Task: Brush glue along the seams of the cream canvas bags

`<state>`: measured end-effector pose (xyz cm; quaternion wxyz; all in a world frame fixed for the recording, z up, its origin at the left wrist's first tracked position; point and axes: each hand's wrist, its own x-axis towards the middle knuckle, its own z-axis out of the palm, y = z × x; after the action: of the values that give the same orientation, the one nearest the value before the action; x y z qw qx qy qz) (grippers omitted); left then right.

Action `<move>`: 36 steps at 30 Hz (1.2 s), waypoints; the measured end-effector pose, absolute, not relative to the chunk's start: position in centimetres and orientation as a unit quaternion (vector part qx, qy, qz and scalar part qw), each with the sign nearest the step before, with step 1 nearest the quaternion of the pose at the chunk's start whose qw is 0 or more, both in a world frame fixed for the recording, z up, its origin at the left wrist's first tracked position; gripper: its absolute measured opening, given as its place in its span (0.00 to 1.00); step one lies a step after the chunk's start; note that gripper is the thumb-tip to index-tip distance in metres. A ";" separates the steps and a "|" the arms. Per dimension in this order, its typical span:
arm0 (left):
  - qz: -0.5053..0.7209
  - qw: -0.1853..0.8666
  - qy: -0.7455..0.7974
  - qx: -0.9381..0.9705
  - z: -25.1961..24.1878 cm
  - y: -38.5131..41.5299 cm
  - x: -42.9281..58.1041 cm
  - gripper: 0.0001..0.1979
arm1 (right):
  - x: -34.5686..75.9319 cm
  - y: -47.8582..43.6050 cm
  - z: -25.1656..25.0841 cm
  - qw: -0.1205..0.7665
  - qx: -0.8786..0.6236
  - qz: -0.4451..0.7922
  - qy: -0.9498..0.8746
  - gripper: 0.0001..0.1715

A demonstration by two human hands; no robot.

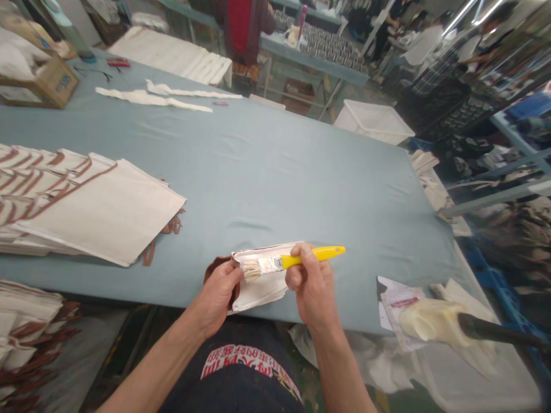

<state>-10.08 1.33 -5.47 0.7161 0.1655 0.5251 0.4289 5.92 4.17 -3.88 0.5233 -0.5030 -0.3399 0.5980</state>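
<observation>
My right hand [312, 281] is closed round the yellow handle of a paintbrush [316, 256]. Its pale bristles, with white stuff on the ferrule, point left and touch or hover just over a cream fabric piece [258, 295] with brown trim. My left hand [220, 292] pinches the left end of this fabric piece, where the brown edging curls up beside the bristles. The piece lies at the front edge of the blue-grey table [301, 189]. What is under my left fingers is partly hidden.
Stacked cream fabric pieces [103, 206] with brown edging lie at the left. A whitish crusted container [426, 321] with a dark handle stands at the right corner. Cream strips [150, 100] and a cardboard box [43, 86] lie toward the back; a white bin [372, 121] stands beyond.
</observation>
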 end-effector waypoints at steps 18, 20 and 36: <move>0.385 0.537 0.591 0.463 -4.6 1.6 -11.4 0.11 | 5.7 5.3 -0.8 0.515 -0.550 0.429 -0.499 0.27; 0.364 0.480 0.615 0.508 -4.9 1.3 -11.4 0.14 | 5.8 5.0 -0.8 0.499 -0.559 0.403 -0.525 0.25; 0.293 0.323 0.604 0.667 -6.0 -0.5 -11.0 0.13 | 2.8 3.5 1.4 0.369 -0.517 0.237 -0.735 0.18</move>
<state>-11.01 -0.50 -5.99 0.3225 0.6672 0.6040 0.2934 2.82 3.50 1.38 0.3690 -0.5170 -0.7350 0.2373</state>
